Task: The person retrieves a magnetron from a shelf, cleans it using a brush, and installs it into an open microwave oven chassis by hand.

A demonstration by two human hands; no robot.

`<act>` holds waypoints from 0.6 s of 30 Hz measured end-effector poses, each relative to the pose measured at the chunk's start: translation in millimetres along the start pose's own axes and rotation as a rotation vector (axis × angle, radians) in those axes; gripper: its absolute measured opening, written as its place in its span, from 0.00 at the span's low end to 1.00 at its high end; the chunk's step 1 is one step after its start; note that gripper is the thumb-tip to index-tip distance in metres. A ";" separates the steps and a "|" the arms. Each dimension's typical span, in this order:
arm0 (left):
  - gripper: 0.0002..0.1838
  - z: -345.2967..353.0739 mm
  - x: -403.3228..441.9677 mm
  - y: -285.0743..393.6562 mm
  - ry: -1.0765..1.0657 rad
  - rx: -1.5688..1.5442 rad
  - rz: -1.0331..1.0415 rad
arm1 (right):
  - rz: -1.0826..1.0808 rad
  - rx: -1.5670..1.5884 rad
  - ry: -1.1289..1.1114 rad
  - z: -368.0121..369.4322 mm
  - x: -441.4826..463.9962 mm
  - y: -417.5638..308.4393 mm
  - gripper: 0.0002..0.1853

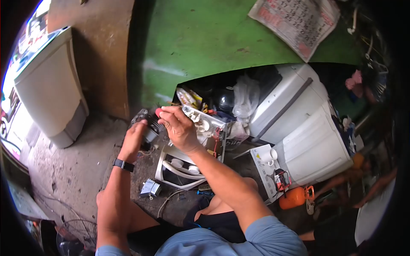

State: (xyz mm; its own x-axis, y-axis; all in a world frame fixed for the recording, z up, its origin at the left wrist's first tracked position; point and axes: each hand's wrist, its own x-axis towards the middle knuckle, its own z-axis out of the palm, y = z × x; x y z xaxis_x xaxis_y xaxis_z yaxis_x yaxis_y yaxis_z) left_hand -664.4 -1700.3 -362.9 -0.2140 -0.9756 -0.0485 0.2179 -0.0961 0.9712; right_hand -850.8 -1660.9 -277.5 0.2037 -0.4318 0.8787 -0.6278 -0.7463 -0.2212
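"One view, from the head: what is held?"

"Beyond the white frame (160,164), the right hand's (181,129) grip is pinched nearly closed on a small red thing (158,112), mostly hidden. Left of that, the left hand's (135,135) grip meets a dark, blurred part (150,135); I cannot tell whether it holds."

"And around the frame?"

"A metal box (150,188) on the floor (100,160) to its left, an orange tank (291,199) well to its right. Beyond it, the right hand blocks some of a cluttered tray (218,123)."
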 end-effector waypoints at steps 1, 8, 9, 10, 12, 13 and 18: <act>0.30 1.3 5.9 5.3 0.065 0.049 0.066 | 0.031 -0.011 0.088 -3.4 7.2 -3.3 0.14; 0.36 -1.5 12.7 4.3 0.297 0.019 0.197 | 0.508 0.443 -0.088 -6.5 30.0 17.1 0.14; 0.36 -5.3 14.1 0.5 0.295 0.041 0.210 | 0.492 0.502 -0.078 -3.0 31.1 18.7 0.14; 0.35 -10.3 16.8 -6.0 0.292 0.070 0.220 | 0.480 0.564 -0.063 0.5 35.5 15.0 0.14; 0.34 -14.4 17.1 -11.5 0.292 0.071 0.185 | 0.501 0.519 -0.103 8.0 40.3 9.0 0.11; 0.33 -16.5 14.9 -9.0 0.276 0.063 0.166 | 0.403 0.404 -0.248 13.4 43.3 5.6 0.11; 0.33 -40.2 13.8 -13.9 0.113 0.172 0.134 | 0.109 0.471 -0.321 64.1 30.7 35.4 0.11</act>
State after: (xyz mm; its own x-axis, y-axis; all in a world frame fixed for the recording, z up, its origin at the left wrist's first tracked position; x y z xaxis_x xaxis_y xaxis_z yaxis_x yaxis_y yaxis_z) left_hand -632.1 -1720.3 -386.3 -0.0845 -0.9942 0.0668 0.0697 0.0610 0.9957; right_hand -818.6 -1733.1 -285.5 0.4201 -0.5957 0.6845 -0.2711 -0.8023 -0.5318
